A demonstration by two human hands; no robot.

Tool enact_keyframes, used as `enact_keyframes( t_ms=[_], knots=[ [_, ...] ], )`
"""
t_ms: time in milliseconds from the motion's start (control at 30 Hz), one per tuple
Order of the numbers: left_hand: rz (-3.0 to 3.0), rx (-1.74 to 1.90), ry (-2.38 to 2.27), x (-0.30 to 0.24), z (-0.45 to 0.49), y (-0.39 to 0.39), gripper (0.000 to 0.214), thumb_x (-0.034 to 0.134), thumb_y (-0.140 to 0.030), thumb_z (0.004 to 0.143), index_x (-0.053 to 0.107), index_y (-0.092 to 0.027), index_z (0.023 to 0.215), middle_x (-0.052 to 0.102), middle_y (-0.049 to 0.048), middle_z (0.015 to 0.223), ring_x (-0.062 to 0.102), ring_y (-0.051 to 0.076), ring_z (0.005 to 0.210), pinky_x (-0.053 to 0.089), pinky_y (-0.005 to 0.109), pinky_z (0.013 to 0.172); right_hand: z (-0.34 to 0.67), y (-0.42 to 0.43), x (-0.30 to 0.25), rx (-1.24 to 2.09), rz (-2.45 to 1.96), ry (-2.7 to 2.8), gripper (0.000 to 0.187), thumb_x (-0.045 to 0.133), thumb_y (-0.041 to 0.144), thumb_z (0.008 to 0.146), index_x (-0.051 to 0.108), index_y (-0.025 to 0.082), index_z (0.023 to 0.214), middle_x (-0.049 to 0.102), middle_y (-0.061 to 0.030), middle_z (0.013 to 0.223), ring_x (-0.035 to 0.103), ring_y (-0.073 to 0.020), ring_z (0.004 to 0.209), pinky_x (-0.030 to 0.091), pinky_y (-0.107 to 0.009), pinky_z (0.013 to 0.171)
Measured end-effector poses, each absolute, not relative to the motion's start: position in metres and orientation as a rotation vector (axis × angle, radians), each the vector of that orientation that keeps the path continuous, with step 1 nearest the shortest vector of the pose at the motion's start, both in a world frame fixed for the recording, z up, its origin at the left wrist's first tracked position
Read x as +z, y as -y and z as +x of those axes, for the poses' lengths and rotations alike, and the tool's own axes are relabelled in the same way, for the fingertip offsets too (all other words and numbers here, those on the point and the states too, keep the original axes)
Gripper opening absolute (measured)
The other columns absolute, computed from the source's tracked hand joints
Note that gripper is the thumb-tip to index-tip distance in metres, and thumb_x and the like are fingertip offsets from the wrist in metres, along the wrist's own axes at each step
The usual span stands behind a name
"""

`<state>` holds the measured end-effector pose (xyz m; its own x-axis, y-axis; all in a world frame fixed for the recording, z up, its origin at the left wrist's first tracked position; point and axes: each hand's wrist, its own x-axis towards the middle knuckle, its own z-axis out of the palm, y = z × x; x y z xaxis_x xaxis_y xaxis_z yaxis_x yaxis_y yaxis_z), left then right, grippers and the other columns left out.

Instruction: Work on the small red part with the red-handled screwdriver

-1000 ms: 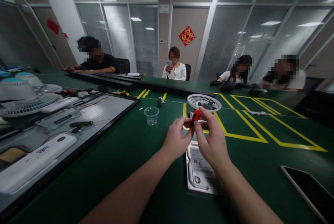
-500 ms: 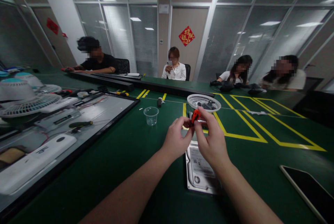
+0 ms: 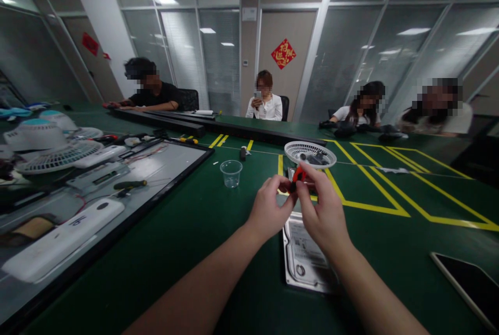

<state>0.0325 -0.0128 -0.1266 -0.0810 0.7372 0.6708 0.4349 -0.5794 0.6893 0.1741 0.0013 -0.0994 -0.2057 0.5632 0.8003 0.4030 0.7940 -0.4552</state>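
Note:
Both my hands meet above the green table (image 3: 187,231), pinching a small red and black tool (image 3: 298,175) between their fingertips. My left hand (image 3: 270,210) grips its lower left end, fingers curled. My right hand (image 3: 323,210) closes on it from the right. Beneath them a silver hard drive (image 3: 306,259) lies flat on the table. Just beyond the tool stands a white round fan grille (image 3: 310,154) with dark small parts in it.
A clear plastic cup (image 3: 231,172) stands left of my hands. A black-framed tray (image 3: 156,179) at left holds white fan parts and a screwdriver (image 3: 130,185). A dark phone (image 3: 468,283) lies at right. Yellow tape lines (image 3: 374,205) mark the table. Several people sit at the far side.
The view has shifted slightly, so everything sits a little to the right and lower. My hands stay together on the red tool, with only small finger movement.

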Motion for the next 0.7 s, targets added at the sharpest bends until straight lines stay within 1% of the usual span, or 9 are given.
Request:
enact_keyframes(
  t_ms=[100,167,233,300,400,500,600,700],
  knots=[
    [1.953,1.689,-1.278,-0.126,0.0326,0.0125,0.011,0.063,-0.014,0.094,0.063,-0.021,0.102,0.07,0.0033,0.098,0.065,0.019,0.094,0.049,0.032,0.085,0.1741,-0.0011,-0.1016,0.212,-0.737,1.827,0.044,0.05,0.022,0.107,0.053,0.03,0.15,0.067,-0.0111,0.136,0.069,-0.0269,0.117,0.057,-0.051,0.104],
    [1.967,1.681,-1.273,-0.1257,0.0327,0.0126,0.013,0.061,-0.013,0.094,0.064,-0.021,0.104,0.07,0.0036,0.1,0.065,0.019,0.095,0.049,0.032,0.085,0.1741,-0.0014,-0.1023,0.205,-0.734,1.827,0.043,0.05,0.022,0.107,0.054,0.03,0.15,0.067,-0.0112,0.138,0.069,-0.0269,0.117,0.057,-0.051,0.103],
    [1.973,1.691,-1.264,-0.1257,0.0327,0.0128,0.015,0.062,-0.013,0.093,0.063,-0.021,0.106,0.071,0.0039,0.101,0.065,0.019,0.096,0.049,0.033,0.086,0.1742,-0.0017,-0.1016,0.178,-0.732,1.835,0.042,0.052,0.023,0.107,0.055,0.029,0.148,0.068,-0.0114,0.135,0.07,-0.0265,0.113,0.059,-0.049,0.099],
    [1.968,1.71,-1.259,-0.1258,0.0326,0.0131,0.017,0.065,-0.014,0.091,0.062,-0.021,0.106,0.07,0.0036,0.101,0.065,0.019,0.095,0.049,0.032,0.085,0.1744,-0.0019,-0.1,0.147,-0.728,1.843,0.04,0.054,0.023,0.106,0.057,0.028,0.145,0.069,-0.0112,0.127,0.07,-0.0255,0.108,0.06,-0.048,0.095],
    [1.957,1.735,-1.265,-0.1257,0.0323,0.0133,0.015,0.068,-0.014,0.089,0.061,-0.021,0.101,0.068,0.0021,0.096,0.064,0.019,0.092,0.049,0.031,0.083,0.1745,-0.001,-0.0978,0.12,-0.723,1.849,0.038,0.056,0.023,0.105,0.059,0.028,0.142,0.067,-0.0106,0.12,0.068,-0.0248,0.104,0.06,-0.047,0.092],
    [1.96,1.732,-1.277,-0.1253,0.0322,0.0133,0.011,0.067,-0.014,0.091,0.061,-0.021,0.097,0.068,0.0016,0.094,0.063,0.018,0.09,0.048,0.031,0.082,0.1739,0.0003,-0.0982,0.163,-0.72,1.835,0.044,0.055,0.023,0.106,0.054,0.03,0.149,0.065,-0.0111,0.128,0.067,-0.0257,0.11,0.059,-0.049,0.095],
    [1.962,1.723,-1.28,-0.1248,0.0322,0.0134,0.012,0.066,-0.012,0.092,0.063,-0.021,0.101,0.07,0.0024,0.096,0.064,0.019,0.091,0.048,0.032,0.082,0.1736,0.0001,-0.1003,0.213,-0.726,1.812,0.048,0.053,0.022,0.106,0.049,0.032,0.154,0.065,-0.0111,0.137,0.068,-0.0266,0.116,0.058,-0.051,0.101],
    [1.971,1.711,-1.272,-0.1243,0.0322,0.0136,0.014,0.062,-0.011,0.094,0.066,-0.021,0.104,0.071,0.0035,0.099,0.065,0.019,0.094,0.049,0.032,0.083,0.1743,-0.0014,-0.1011,0.214,-0.714,1.839,0.045,0.052,0.02,0.106,0.052,0.03,0.15,0.066,-0.0107,0.135,0.068,-0.0264,0.116,0.057,-0.051,0.102]
  ],
)
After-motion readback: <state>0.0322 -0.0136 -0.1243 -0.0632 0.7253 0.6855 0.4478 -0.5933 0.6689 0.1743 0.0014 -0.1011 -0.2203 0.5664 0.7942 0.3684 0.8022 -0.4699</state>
